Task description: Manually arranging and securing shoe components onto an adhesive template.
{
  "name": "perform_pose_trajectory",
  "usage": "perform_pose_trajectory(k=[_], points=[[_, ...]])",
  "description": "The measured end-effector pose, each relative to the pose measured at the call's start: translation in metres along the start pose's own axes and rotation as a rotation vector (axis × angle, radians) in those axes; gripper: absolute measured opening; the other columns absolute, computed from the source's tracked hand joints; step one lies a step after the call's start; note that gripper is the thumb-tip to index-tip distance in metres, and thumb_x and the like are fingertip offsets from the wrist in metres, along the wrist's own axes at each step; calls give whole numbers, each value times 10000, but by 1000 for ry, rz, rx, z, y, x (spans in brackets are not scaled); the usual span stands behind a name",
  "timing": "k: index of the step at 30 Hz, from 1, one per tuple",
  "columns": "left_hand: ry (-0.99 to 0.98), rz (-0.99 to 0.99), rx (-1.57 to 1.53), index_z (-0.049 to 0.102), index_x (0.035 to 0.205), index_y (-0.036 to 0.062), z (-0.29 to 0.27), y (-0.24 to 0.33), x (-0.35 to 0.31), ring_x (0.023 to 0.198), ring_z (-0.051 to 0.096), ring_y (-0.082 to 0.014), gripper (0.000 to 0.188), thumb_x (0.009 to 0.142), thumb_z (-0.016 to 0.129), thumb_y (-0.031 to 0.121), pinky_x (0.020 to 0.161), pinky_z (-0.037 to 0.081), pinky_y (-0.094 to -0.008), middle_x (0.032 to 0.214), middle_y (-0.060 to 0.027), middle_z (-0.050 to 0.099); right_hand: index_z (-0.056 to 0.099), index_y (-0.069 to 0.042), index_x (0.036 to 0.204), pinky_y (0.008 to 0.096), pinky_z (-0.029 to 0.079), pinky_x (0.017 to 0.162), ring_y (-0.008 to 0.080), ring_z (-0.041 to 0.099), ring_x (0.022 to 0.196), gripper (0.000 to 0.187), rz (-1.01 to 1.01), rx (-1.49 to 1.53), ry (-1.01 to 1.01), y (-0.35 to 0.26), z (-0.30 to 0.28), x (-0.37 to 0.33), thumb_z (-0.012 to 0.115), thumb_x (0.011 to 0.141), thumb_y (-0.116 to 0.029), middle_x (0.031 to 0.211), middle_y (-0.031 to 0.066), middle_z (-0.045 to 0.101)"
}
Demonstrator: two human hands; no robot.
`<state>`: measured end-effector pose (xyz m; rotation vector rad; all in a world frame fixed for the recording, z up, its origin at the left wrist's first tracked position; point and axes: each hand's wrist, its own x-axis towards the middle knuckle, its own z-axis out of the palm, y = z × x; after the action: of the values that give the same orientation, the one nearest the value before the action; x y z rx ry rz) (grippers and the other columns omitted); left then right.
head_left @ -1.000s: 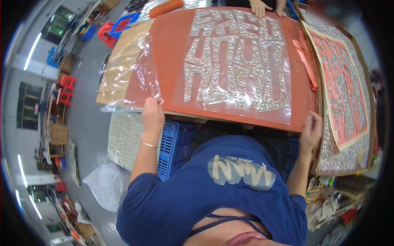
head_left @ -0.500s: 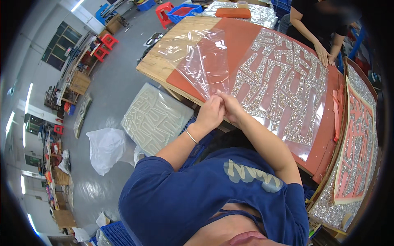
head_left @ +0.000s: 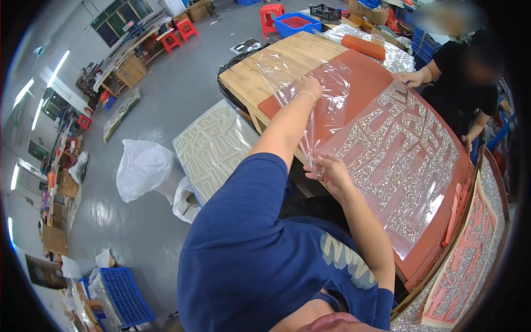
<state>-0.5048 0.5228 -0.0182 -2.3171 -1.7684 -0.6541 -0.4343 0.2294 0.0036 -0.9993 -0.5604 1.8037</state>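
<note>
A clear plastic film (head_left: 332,91) lies loosely over the reddish-brown sheet and bare wood of the table. My left hand (head_left: 310,86) reaches out onto it, fingers curled on the film, their tips hidden. Close to the table's near edge, my right hand (head_left: 333,172) pinches the gathered near end of the film between thumb and fingers. Beside it on the right lies a clear sheet with glittering, silvery rhinestone shapes (head_left: 381,145), on the reddish-brown sheet (head_left: 362,72).
Across the table a person in black rests one hand (head_left: 409,78) near the rhinestone sheet. A wrapped stack of patterned sheets (head_left: 213,146) stands at left, beside a white plastic bag (head_left: 142,169). A tray of loose glitter with a pink stencil (head_left: 462,260) is at right.
My left hand has moved away from my right, forward over the film. My right hand has come down and right with the film's near end. The other person's hands have moved apart.
</note>
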Motion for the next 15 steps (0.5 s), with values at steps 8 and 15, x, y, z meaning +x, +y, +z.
perform_pose_trajectory(k=[8, 15], points=[[-293, -185, -315, 684, 977, -2, -37, -21, 28, 991, 632, -349, 291, 769, 628, 193, 832, 508, -402, 1023, -241, 648, 453, 63, 1229, 364, 582, 692, 305, 648, 879, 354, -15, -10, 36, -15, -13, -10, 501, 918, -99, 1096, 195, 561], [-160, -266, -509, 689, 870, -39, -100, -36, 71, 833, 668, -352, 336, 770, 496, 217, 769, 517, -396, 882, -257, 663, 440, 75, 1245, 378, 575, 713, 305, 646, 905, 451, -113, -3, -54, -26, -2, -25, 416, 988, -295, 1095, 203, 579]])
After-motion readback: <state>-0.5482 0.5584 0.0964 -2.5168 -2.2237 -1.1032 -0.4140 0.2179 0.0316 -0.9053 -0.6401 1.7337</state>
